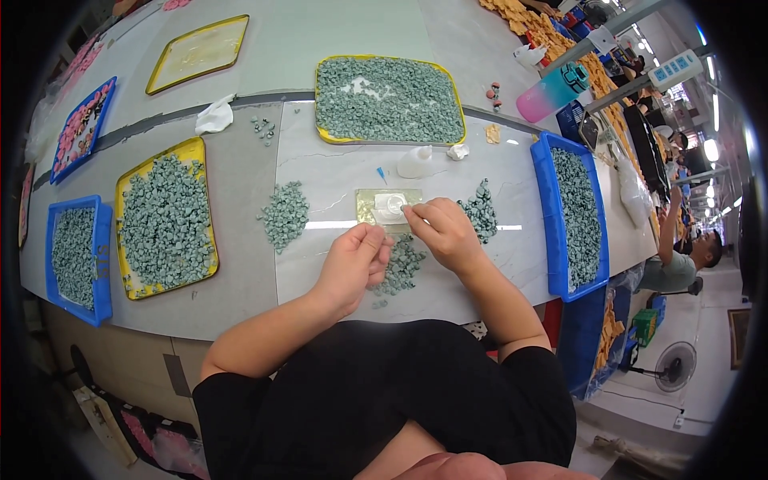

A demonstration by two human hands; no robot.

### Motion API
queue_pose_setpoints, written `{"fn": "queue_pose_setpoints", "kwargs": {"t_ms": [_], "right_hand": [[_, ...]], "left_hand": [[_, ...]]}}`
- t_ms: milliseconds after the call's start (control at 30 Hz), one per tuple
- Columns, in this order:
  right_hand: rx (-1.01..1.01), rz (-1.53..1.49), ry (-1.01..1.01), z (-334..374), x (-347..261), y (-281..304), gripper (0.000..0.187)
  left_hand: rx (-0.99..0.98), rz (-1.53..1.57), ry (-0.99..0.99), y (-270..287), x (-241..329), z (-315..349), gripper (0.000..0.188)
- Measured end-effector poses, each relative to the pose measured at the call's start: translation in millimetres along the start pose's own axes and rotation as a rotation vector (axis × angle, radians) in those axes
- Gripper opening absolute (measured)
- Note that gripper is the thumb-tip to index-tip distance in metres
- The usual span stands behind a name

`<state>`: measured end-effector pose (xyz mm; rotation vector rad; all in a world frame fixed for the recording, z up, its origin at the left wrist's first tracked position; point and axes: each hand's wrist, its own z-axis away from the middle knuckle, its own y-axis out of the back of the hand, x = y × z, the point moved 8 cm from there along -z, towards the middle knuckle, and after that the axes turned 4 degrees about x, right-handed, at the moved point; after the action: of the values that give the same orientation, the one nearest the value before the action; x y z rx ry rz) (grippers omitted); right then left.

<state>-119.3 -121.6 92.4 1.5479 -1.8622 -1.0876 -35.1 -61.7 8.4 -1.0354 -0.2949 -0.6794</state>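
A flat yellowish plate (366,210) lies in front of me with a whitish square piece (387,208) on it. My right hand (445,234) is closed in a pinch at the right edge of that piece; what sits between its fingertips is too small to name. Just left of it, near the plate's lower left corner, my left hand (352,262) is also pinched, its fingertips hiding whatever they hold. Small grey-green pieces form a pile (402,268) between my hands, a second pile (284,216) at the left and a third pile (481,213) beyond my right hand.
Behind the plate stand a white squeeze bottle (414,162) and a small blue-tipped nozzle (381,173). Yellow-rimmed trays (318,96) (120,210) and blue bins (552,232) (102,264) hold grey-green pieces. A pink-and-teal drinking bottle (552,93) is at the back right. Another person (680,268) is farther right.
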Motion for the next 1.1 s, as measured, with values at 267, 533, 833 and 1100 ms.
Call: {"fn": "queue_pose_setpoints", "kwargs": {"t_ms": [267,533,833,1100], "right_hand": [[0.197,-0.49,-0.528,9,23,7,0.014],[0.227,-1.23,-1.175,32,22,-21,0.005],[0.274,-0.409,-0.197,-10,-22,28,0.025],[0.215,-0.283,0.032,-16,-39,28,0.033]], "left_hand": [[-0.013,0.037,0.003,-3,5,5,0.027],[-0.079,0.047,-0.043,-13,10,10,0.026],[-0.102,0.021,-0.032,-14,8,12,0.025],[-0.104,-0.022,-0.044,-14,8,14,0.025]]}}
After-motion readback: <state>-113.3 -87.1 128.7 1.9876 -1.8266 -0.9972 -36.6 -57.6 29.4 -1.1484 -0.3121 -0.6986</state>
